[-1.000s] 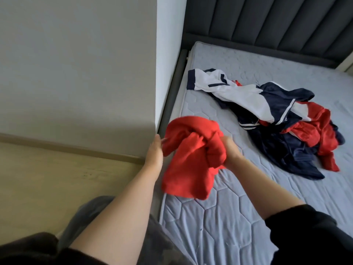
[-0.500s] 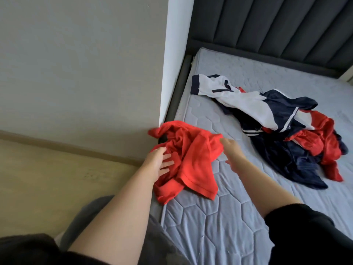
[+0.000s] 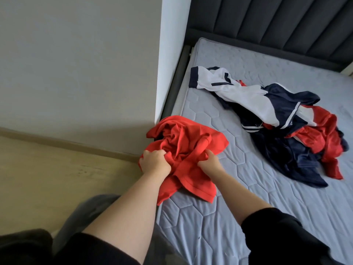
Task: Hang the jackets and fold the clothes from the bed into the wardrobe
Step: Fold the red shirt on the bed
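A crumpled red shirt [image 3: 188, 142] lies at the left edge of the grey mattress [image 3: 229, 217], partly hanging over the side. My left hand [image 3: 154, 163] grips a bunch of its fabric on the left. My right hand [image 3: 209, 162] grips the cloth a little to the right. Further back on the bed lies a heap of clothes: a white and navy jacket [image 3: 246, 96], a navy garment [image 3: 298, 159] and a red jacket [image 3: 322, 140].
A grey wall [image 3: 76, 64] with a white corner edge [image 3: 172, 54] stands close along the bed's left side. Light wood floor [image 3: 47, 173] lies to the left. A dark padded headboard [image 3: 277, 22] closes the far end.
The red shirt came down from the air onto the mattress edge. Both hands have moved closer together and now clutch bunched fabric near its middle.
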A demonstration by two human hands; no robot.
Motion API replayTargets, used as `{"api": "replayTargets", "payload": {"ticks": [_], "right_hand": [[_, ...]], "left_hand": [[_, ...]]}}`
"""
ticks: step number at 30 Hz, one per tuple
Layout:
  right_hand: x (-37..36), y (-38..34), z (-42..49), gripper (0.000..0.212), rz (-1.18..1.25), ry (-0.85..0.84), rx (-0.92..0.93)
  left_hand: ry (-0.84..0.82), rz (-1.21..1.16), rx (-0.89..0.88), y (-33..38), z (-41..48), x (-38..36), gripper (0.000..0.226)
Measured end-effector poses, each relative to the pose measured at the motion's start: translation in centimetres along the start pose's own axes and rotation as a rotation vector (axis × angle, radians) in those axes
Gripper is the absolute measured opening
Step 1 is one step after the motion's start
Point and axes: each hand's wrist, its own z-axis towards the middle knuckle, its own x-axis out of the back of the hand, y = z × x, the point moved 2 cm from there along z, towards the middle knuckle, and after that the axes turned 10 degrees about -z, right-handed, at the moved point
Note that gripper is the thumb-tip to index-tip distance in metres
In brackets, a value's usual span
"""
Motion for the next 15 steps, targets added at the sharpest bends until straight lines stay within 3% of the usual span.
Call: {"api": "replayTargets", "payload": {"ticks": [5, 7, 12, 15], "right_hand": [[4.4, 3.7, 0.6, 0.02, 0.177, 0.297, -0.215], [5.6, 5.3, 0.3, 0.014, 0.192, 0.382, -0.288], [5.6, 5.4, -0.6, 0.012, 0.107, 0.464, -0.281], [6.1, 3.4, -1.9, 0.032, 0.224, 0.691, -0.11]], "left_hand": [[0.053, -0.565, 0.194, -0.5, 1.2, 1.2, 0.03], [0.114, -0.67, 0.216, -0.2, 1.1, 1.5, 0.021], [0.102, -0.794, 0.216, 0.3, 0.7, 1.7, 0.013], [-0.124, -0.863, 0.222, 0.8, 0.3, 1.7, 0.008]]}}
